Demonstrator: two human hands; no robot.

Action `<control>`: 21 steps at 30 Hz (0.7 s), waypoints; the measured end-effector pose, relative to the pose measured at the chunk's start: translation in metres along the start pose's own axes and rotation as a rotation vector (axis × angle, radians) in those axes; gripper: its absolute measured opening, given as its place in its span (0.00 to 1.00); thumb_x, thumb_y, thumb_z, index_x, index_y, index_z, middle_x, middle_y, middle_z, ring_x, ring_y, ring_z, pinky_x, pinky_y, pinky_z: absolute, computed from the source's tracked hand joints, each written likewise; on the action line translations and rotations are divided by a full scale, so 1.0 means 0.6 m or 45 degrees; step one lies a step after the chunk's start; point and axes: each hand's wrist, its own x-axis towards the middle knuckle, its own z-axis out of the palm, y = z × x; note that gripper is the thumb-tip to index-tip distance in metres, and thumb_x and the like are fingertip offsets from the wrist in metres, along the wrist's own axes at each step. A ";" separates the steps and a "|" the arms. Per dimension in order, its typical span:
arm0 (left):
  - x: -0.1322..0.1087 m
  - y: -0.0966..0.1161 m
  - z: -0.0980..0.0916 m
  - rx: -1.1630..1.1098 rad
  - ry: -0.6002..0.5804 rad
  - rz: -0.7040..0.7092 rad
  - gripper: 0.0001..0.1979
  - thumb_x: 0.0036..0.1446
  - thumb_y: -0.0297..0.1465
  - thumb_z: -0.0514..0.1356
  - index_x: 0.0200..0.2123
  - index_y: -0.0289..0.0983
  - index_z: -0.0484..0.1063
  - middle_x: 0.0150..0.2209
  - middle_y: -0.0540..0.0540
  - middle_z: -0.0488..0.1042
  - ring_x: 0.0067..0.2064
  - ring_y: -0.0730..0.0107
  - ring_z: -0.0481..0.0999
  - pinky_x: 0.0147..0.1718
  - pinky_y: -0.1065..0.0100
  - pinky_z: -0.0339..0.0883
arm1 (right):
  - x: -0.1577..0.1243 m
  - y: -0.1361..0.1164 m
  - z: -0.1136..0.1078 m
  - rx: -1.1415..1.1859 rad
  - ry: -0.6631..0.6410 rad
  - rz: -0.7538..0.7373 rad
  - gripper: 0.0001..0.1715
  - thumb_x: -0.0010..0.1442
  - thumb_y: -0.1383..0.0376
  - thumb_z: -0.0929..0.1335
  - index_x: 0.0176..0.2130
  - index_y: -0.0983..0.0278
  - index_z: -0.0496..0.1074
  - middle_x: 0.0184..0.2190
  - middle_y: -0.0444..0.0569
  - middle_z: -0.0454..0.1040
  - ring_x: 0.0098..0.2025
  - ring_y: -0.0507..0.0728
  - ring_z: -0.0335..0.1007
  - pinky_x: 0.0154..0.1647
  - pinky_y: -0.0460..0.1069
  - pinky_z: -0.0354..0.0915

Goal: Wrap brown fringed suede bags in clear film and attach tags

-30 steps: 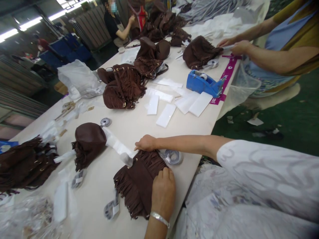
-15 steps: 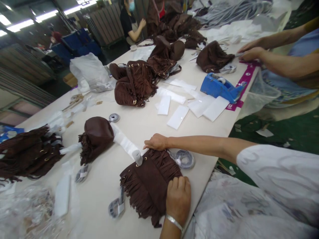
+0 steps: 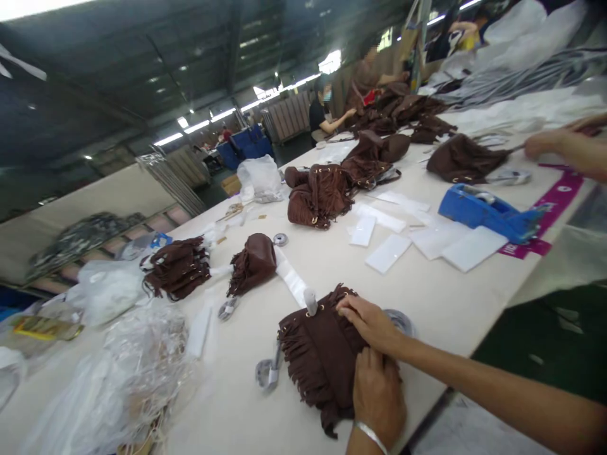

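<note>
A dark brown fringed bag point(image 3: 327, 354) lies on the table in front of me, its top edge set with metal eyelets. My left hand point(image 3: 379, 388), wearing a silver bracelet, has its fingers curled down against the bag's near side edge. My right hand point(image 3: 367, 322) has its fingers closed at the bag's upper corner, over the fringe; the fingertips are partly hidden. From the top edge sticks up a small grey-white wrapped piece point(image 3: 310, 302). Beside the bag lies a wrapped grey coil point(image 3: 267, 374), and another grey coil point(image 3: 401, 321) is partly behind my right hand.
More brown bags point(image 3: 253, 262) are spread along the white table point(image 3: 441, 316). A blue tape dispenser point(image 3: 488, 212) stands at right near white cards point(image 3: 387, 253). Crumpled clear plastic point(image 3: 128, 373) lies at left. A co-worker's hand point(image 3: 564, 145) is at a bag on the right.
My view has swung up and left. My right hand has moved from beyond the bag's top edge back onto its corner, closer to my left hand, which stays at the bag's side.
</note>
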 end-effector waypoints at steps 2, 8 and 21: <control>-0.004 -0.002 -0.012 -0.235 0.016 -0.044 0.19 0.53 0.27 0.62 0.49 0.42 0.72 0.49 0.41 0.71 0.49 0.56 0.69 0.47 0.56 0.69 | -0.027 0.012 0.025 0.238 -0.080 0.144 0.15 0.67 0.61 0.58 0.37 0.58 0.70 0.34 0.45 0.76 0.35 0.54 0.73 0.38 0.50 0.69; -0.022 -0.031 -0.087 -0.690 0.375 -0.414 0.19 0.65 0.22 0.44 0.47 0.39 0.73 0.49 0.42 0.74 0.51 0.66 0.72 0.50 0.61 0.70 | -0.040 0.042 0.049 0.222 -0.096 0.097 0.16 0.69 0.60 0.56 0.39 0.58 0.70 0.32 0.45 0.74 0.37 0.55 0.71 0.41 0.52 0.69; -0.040 -0.091 -0.059 0.306 0.065 -0.397 0.32 0.63 0.43 0.53 0.67 0.40 0.51 0.69 0.45 0.52 0.69 0.46 0.48 0.64 0.33 0.46 | -0.070 0.015 0.038 -0.553 -0.153 -0.338 0.27 0.66 0.57 0.63 0.58 0.68 0.67 0.60 0.63 0.64 0.62 0.67 0.60 0.60 0.64 0.62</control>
